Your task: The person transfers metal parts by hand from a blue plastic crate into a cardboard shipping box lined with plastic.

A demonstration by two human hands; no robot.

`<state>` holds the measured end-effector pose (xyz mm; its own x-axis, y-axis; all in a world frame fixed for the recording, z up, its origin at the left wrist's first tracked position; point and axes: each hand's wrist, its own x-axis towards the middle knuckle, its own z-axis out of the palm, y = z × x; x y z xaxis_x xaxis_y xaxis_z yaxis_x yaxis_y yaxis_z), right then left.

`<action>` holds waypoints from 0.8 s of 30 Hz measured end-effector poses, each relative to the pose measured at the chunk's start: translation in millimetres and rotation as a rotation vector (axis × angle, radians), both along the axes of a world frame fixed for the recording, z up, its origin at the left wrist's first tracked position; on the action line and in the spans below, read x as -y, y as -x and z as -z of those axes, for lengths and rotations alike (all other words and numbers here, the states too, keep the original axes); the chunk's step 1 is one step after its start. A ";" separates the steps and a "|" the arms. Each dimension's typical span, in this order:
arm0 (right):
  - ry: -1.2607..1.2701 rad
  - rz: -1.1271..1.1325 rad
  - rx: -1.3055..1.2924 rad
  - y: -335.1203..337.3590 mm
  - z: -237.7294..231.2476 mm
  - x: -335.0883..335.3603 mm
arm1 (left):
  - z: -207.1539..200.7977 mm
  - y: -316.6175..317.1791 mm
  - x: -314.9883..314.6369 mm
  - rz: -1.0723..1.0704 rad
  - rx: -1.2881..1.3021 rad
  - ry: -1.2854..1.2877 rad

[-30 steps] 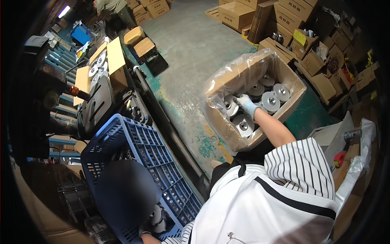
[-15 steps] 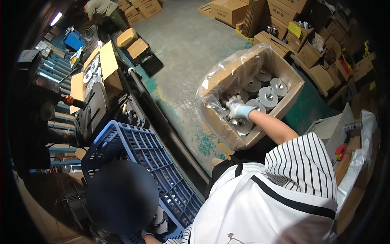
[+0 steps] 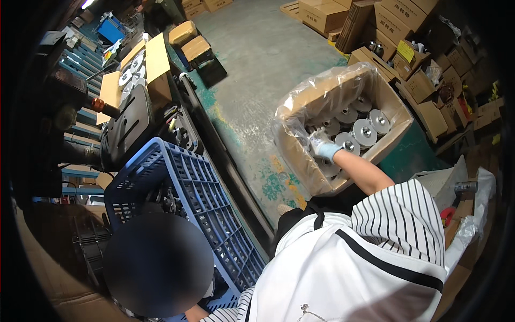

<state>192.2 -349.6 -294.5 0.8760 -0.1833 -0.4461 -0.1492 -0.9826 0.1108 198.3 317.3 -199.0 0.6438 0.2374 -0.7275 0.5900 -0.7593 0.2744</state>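
My right hand (image 3: 322, 145), in a white glove with a pale blue cuff, reaches into a plastic-lined cardboard box (image 3: 396, 134). Its fingers are bent down among several round silvery metal discs with raised hubs, such as this metal disc (image 3: 365, 132); what they grip is hidden. On the left, my left forearm (image 3: 196, 313) reaches into a blue plastic crate (image 3: 206, 188). A dark blurred round patch covers my left hand, so its fingers do not show. Dark and shiny metal parts (image 3: 170, 201) lie inside the crate.
A long rail (image 3: 241, 188) runs between crate and box. Behind the crate stand a machine with a slotted plate (image 3: 131, 126) and an open carton of discs (image 3: 158, 59). Stacked cartons (image 3: 394, 24) fill the far right. A black bin (image 3: 208, 67) stands on the floor.
The view has shifted, moving the box rightward in the picture. My right hand stays in the box, its fingers lower among the discs. My left hand has gone behind the dark patch.
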 end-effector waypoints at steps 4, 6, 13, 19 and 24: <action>-0.109 -0.014 0.056 9.2 -31.3 12.2 | -1.5 21.7 -12.2 -0.066 -0.004 0.024; -0.129 0.069 0.192 18.0 -51.3 20.0 | -3.5 29.3 -16.7 -0.092 -0.003 0.033; -0.258 0.262 0.542 56.2 -72.2 54.0 | -8.1 65.1 -36.2 -0.188 -0.014 0.061; -0.317 0.354 0.614 93.8 -83.3 70.0 | 30.0 61.0 -101.6 -0.205 -0.015 0.047; -0.374 0.378 0.617 99.9 -86.5 74.2 | 52.0 65.5 -129.4 -0.274 0.166 0.103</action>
